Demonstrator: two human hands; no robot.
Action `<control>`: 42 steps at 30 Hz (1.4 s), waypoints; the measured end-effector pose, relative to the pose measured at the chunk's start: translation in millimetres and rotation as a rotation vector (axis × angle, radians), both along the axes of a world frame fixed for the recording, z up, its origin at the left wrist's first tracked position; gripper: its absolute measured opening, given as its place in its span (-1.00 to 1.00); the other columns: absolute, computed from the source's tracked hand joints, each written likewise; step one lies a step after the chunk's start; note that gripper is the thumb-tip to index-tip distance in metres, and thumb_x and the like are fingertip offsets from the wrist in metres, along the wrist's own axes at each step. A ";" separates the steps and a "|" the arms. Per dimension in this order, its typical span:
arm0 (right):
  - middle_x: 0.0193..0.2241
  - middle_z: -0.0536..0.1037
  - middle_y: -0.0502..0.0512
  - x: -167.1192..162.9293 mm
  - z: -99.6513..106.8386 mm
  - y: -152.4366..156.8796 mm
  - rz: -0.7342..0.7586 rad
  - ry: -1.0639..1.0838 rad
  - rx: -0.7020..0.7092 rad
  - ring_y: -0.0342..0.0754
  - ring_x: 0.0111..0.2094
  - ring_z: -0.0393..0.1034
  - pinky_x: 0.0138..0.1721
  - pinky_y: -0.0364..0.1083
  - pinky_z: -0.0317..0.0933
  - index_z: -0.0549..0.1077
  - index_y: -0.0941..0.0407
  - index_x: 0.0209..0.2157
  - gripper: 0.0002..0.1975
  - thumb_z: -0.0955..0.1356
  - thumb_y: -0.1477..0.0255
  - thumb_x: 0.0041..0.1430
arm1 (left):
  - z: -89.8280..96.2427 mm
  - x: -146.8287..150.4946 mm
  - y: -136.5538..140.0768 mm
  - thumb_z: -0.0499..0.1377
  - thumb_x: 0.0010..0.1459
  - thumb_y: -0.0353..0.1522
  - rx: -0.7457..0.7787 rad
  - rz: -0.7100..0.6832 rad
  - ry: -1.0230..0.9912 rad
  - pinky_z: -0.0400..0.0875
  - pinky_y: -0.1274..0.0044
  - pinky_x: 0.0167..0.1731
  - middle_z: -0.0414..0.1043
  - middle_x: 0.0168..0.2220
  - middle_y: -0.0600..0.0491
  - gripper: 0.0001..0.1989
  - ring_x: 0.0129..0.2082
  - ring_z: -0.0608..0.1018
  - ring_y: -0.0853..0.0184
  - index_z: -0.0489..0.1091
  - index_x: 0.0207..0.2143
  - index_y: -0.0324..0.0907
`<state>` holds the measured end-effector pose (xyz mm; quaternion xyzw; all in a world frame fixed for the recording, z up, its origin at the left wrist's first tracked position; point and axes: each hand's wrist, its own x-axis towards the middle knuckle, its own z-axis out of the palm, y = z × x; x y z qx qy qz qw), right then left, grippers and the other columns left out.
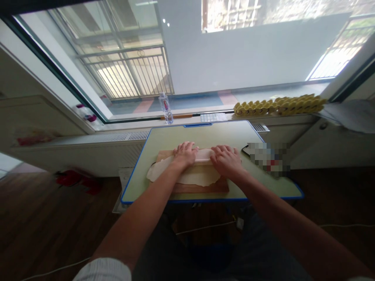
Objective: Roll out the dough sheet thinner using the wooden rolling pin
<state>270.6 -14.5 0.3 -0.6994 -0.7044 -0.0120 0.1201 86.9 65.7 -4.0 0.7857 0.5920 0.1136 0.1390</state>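
Observation:
A wide sheet of pale dough (202,177) lies over a wooden board (202,189) and hangs past its left edge. Across the dough runs a light rolling pin (202,156), of which only the stretch between my hands shows. My left hand (186,153) is curled over its left part, and my right hand (226,158) over its right part. Both hands press from above with bent fingers. The pin's ends are hidden under them.
The board rests on a small pale table (164,136) with a blue rim. A blurred-out item (268,156) lies at its right. Behind, a plastic bottle (166,109) and a yellow braided object (278,105) stand along the windowsill.

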 end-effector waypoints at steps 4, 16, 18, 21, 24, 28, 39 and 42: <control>0.27 0.48 0.30 -19.4 1.7 20.1 -0.005 0.055 -0.015 0.26 0.27 0.26 0.31 0.36 0.00 0.45 0.09 0.24 -0.53 0.16 0.26 0.47 | 4.0 0.2 7.5 -0.10 0.47 -0.09 0.030 0.044 0.036 0.02 0.01 0.44 0.22 0.45 -0.06 -0.49 0.45 0.22 0.05 0.33 0.33 0.03; 0.40 0.33 0.30 -35.8 -5.3 -12.0 0.012 0.013 0.041 0.33 0.40 0.09 0.36 0.42 -0.09 0.32 0.13 0.38 -0.42 0.09 0.22 0.51 | 1.2 -3.7 -38.8 -0.11 0.46 -0.19 0.100 -0.050 0.132 -0.11 -0.09 0.45 0.14 0.50 -0.07 -0.44 0.49 0.15 0.02 0.23 0.43 0.01; 0.42 0.30 0.30 -37.1 -6.2 -19.5 0.017 0.007 0.047 0.31 0.41 0.06 0.38 0.40 -0.11 0.29 0.14 0.40 -0.40 0.07 0.19 0.52 | -0.5 -5.3 -46.4 -0.11 0.46 -0.19 0.114 -0.059 0.135 -0.14 -0.08 0.46 0.14 0.51 -0.04 -0.44 0.50 0.14 0.03 0.22 0.44 0.04; 0.43 0.29 0.27 -36.3 -5.6 -9.0 0.014 0.000 0.004 0.33 0.42 0.05 0.38 0.42 -0.11 0.30 0.13 0.41 -0.40 0.08 0.19 0.51 | 1.4 -4.4 -39.5 -0.10 0.45 -0.18 0.097 -0.047 0.145 -0.13 -0.08 0.46 0.14 0.51 -0.02 -0.45 0.50 0.14 0.04 0.22 0.43 0.08; 0.44 0.26 0.26 -33.6 -2.7 17.3 0.016 0.006 -0.063 0.35 0.43 0.05 0.35 0.45 -0.05 0.28 0.10 0.42 -0.39 0.10 0.19 0.49 | 4.9 -1.5 -17.9 -0.11 0.45 -0.18 0.065 -0.059 0.168 -0.11 -0.09 0.44 0.11 0.52 -0.06 -0.43 0.50 0.12 0.02 0.21 0.44 0.03; 0.48 0.18 0.25 -25.3 4.9 47.3 0.027 0.081 -0.164 0.34 0.44 0.03 0.34 0.44 0.00 0.19 0.08 0.47 -0.33 0.14 0.10 0.45 | 7.4 2.1 4.6 -0.10 0.45 -0.19 0.034 -0.075 0.189 -0.10 -0.12 0.43 0.10 0.52 -0.06 -0.44 0.49 0.13 0.02 0.21 0.44 0.03; 0.39 0.37 0.20 41.4 -10.2 -22.1 0.006 -0.041 -0.040 0.32 0.42 0.08 0.35 0.35 0.02 0.37 0.02 0.37 -0.32 0.06 -0.02 0.48 | 2.8 -5.5 -54.1 -0.12 0.47 -0.16 0.132 -0.156 0.120 -0.24 -0.07 0.49 0.17 0.49 -0.06 -0.43 0.49 0.15 0.00 0.22 0.45 0.02; 0.35 0.42 0.17 47.3 -14.0 -30.3 -0.013 -0.012 -0.005 0.28 0.39 0.16 0.32 0.28 0.11 0.41 -0.02 0.34 -0.33 0.06 -0.03 0.47 | 3.0 -3.6 -43.9 -0.11 0.47 -0.15 0.103 -0.148 0.142 -0.23 -0.09 0.48 0.17 0.49 -0.05 -0.44 0.49 0.16 0.00 0.23 0.44 0.04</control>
